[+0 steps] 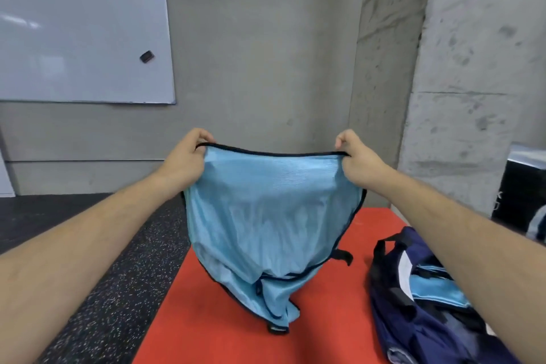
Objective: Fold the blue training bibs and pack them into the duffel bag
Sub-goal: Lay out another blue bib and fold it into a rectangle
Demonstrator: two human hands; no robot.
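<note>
A light blue training bib (pixel 266 216) with black trim hangs in front of me, its lower end crumpled on the red mat (pixel 224 328). My left hand (pixel 186 159) pinches its upper left corner, and my right hand (pixel 359 161) pinches the upper right corner, stretching the top edge between them. At the lower right lies the navy duffel bag (pixel 419 325), open, with a folded blue bib (pixel 437 289) showing inside. My right forearm crosses over part of the bag.
Dark speckled rubber floor (pixel 97 289) lies left of the mat. A whiteboard (pixel 82 35) leans on the concrete wall at the back left. A concrete pillar (pixel 472 68) stands at the right, with a black box (pixel 520 195) beside it.
</note>
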